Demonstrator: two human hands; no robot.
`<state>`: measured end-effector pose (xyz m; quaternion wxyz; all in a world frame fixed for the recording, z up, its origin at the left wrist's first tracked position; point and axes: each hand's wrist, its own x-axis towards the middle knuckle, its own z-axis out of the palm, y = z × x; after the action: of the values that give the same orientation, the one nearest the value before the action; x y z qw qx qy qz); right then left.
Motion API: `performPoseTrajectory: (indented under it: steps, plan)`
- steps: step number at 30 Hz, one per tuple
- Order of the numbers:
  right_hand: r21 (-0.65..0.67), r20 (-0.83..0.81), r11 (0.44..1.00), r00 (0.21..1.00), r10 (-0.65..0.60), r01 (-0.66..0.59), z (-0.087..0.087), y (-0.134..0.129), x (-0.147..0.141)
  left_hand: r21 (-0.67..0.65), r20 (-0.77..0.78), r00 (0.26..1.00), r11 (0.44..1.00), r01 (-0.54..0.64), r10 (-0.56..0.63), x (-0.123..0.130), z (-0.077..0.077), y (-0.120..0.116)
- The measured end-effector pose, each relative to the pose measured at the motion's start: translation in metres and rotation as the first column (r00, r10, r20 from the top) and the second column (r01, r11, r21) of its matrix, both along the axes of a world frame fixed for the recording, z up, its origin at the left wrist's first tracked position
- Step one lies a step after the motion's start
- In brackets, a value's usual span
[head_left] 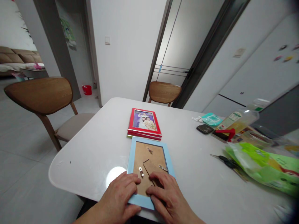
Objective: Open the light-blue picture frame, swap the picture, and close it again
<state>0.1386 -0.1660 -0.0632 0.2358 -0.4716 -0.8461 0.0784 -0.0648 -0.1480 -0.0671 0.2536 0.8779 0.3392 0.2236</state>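
Note:
A light-blue picture frame (149,146) lies face down on the white table (98,149), its brown backing board and small metal clips showing. My left hand (121,193) rests on the frame's near left corner, fingers flat on the backing. My right hand (165,193) presses on the near right part of the backing, fingertips close to a clip and the folded stand. Neither hand grips anything. Just beyond the blue frame sits a stack of red picture frames (144,123), the top one face up with a photo.
A wooden chair (44,99) stands at the table's left and another chair (164,91) at the far end. On the right lie a green plastic bag (266,165), keys (225,160), a bottle (240,119), a dark phone (205,128) and a teal packet (211,119).

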Motion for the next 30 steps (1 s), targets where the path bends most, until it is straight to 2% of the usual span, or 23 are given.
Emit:
performPoseTrajectory:
  steps: [2,5,8,14,26,30]
  plan:
    - [0.065,-0.045,0.990,0.991,-0.123,0.126,-0.008,0.006,0.010,0.005,0.011,1.000,1.000,0.008,-0.008,0.000,0.000,0.001]
    - [0.077,-0.034,0.940,0.943,-0.330,0.332,-0.016,0.019,0.026,0.001,0.018,1.000,1.000,0.011,-0.011,0.000,0.001,0.001]
    - [0.044,0.042,0.911,0.911,-0.411,0.409,-0.018,0.034,0.034,0.001,0.026,1.000,1.000,0.014,-0.014,-0.001,0.001,0.001]
    - [0.002,0.082,0.907,0.904,-0.420,0.421,-0.016,0.046,0.031,-0.005,0.036,0.999,1.000,0.010,-0.010,-0.001,0.002,0.002]
    - [-0.064,0.032,0.928,0.930,-0.366,0.368,-0.011,0.047,0.030,-0.002,0.064,0.998,1.000,-0.020,0.020,0.002,0.003,0.000]
    - [-0.047,0.044,0.926,0.927,-0.372,0.374,-0.011,0.045,0.032,-0.003,0.054,0.998,1.000,-0.011,0.011,0.001,0.004,-0.001]
